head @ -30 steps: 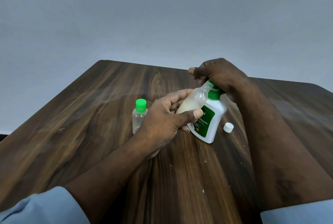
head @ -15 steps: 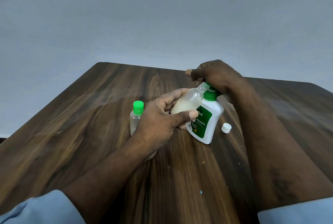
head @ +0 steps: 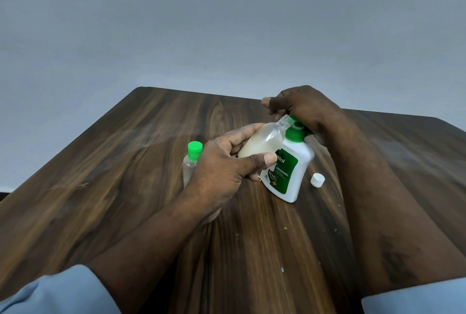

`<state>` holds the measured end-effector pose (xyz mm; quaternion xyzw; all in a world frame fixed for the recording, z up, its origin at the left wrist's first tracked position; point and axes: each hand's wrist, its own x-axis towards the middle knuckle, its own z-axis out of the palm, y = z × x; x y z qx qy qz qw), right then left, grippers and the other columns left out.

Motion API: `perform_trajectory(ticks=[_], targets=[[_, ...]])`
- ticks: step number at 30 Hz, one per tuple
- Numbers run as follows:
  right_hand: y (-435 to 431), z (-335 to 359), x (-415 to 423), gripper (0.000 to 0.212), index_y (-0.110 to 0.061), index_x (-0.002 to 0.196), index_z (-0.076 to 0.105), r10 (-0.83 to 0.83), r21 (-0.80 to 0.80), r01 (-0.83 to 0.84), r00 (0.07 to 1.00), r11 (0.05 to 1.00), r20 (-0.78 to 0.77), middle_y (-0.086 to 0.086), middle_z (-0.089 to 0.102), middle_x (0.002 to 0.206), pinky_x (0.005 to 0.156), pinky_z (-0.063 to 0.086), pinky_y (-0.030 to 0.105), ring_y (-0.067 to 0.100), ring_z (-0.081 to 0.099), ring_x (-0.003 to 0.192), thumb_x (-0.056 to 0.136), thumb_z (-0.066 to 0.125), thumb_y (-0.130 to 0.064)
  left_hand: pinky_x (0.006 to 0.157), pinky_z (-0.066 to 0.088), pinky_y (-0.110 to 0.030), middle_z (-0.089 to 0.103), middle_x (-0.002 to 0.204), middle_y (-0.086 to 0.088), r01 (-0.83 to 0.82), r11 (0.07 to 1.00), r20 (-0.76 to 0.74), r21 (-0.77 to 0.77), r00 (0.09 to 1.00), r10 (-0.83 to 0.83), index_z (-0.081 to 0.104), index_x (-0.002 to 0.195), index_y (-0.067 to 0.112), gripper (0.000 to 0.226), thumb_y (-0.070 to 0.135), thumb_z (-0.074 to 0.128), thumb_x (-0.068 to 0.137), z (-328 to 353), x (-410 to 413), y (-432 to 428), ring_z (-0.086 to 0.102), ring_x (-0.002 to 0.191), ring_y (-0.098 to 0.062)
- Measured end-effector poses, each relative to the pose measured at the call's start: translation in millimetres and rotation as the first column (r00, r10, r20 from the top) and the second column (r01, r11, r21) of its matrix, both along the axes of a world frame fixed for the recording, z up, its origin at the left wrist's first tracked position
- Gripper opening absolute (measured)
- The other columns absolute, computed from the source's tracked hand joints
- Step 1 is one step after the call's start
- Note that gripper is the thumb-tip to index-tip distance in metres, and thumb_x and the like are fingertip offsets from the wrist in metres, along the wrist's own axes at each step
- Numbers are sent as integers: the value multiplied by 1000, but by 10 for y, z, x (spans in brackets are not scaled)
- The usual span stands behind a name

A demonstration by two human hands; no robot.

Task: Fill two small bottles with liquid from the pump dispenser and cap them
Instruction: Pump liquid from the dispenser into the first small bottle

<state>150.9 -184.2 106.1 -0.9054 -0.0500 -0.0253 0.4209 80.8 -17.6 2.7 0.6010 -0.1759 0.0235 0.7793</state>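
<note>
Small bottle tilts in left hand, neck at pump dispenser.

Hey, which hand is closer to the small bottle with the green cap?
Left. The left hand, holding the uncapped bottle, sits right beside the green-capped bottle, hiding part of it. The right hand is farther off, on top of the pump dispenser.

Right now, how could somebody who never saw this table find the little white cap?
Find the wooden table, then the white pump dispenser with the green label near its middle. Just right of it lies the white cap, loose on the wood. The only other cap is green and sits on a small bottle.
</note>
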Motion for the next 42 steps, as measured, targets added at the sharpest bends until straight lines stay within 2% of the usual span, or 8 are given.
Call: perform_trajectory(ticks=[6, 11, 15, 24, 29, 34, 38, 42], targets=[[-2, 19, -4, 34, -17, 71, 71, 7, -25, -6, 1000, 1000, 19, 6, 68, 86, 77, 47, 40, 22, 58, 76, 93, 74, -43, 60, 58, -20, 79, 112, -5, 36, 999, -16, -20, 999, -36, 67, 133, 20, 53, 4, 80, 83, 18, -12, 6, 71, 82, -14], [-12, 50, -2, 32, -17, 76, 71, -15, 13, 15, 1000, 1000, 6, 6, 69, 84, 69, 47, 34, 21, 57, 70, 91, 75, -44, 59, 57, -19, 79, 110, -7, 54, 998, -13, -26, 998, -54, 68, 130, 21, 52, 4, 79, 82, 46, -42, 9, 73, 81, -13], [0, 24, 6, 30, -16, 75, 72, -5, -21, 5, 1000, 1000, 2, 6, 68, 85, 73, 47, 38, 22, 57, 74, 92, 74, -41, 59, 57, -19, 79, 108, -9, 43, 998, -22, -37, 999, -44, 68, 132, 20, 57, 13, 81, 76, 57, -51, 16, 70, 81, -17], [-5, 5, 17, 32, -17, 75, 73, 7, -36, -7, 1000, 999, 24, 2, 67, 84, 78, 47, 40, 20, 57, 76, 93, 73, -43, 59, 56, -19, 79, 103, -14, 54, 997, -46, -59, 997, -56, 69, 130, 20, 56, 16, 80, 75, 55, -60, 3, 69, 76, -16], [-22, 30, 11, 34, -10, 85, 75, -8, 1, 8, 1000, 1000, 13, 6, 67, 85, 70, 46, 35, 21, 56, 70, 91, 75, -43, 58, 55, -20, 79, 99, -11, 63, 996, -37, -69, 997, -66, 69, 130, 19, 56, 16, 80, 75, 62, -65, 5, 69, 76, -15], [8, 25, 12, 30, -16, 75, 72, 2, -34, -1, 1000, 999, 19, 5, 67, 85, 77, 48, 40, 22, 58, 77, 93, 73, -40, 59, 56, -20, 79, 98, -10, 55, 996, -41, -70, 997, -58, 69, 131, 18, 56, 15, 80, 76, 70, -67, 7, 69, 75, -15], [11, 11, -11, 29, -14, 77, 72, 7, -3, -7, 1000, 1000, -1, 3, 64, 79, 74, 44, 40, 22, 54, 74, 92, 74, -38, 60, 57, -20, 79, 103, -12, 47, 997, -49, -59, 998, -50, 68, 132, 17, 57, 15, 80, 77, 69, -62, 14, 69, 77, -17], [18, 20, -19, 32, -12, 80, 72, 14, -22, -13, 1000, 1000, 15, 7, 66, 85, 75, 45, 40, 23, 56, 75, 94, 73, -41, 59, 56, -20, 79, 100, -12, 44, 997, -55, -57, 997, -47, 67, 134, 14, 59, 14, 80, 76, 55, -54, 7, 70, 76, -16]])
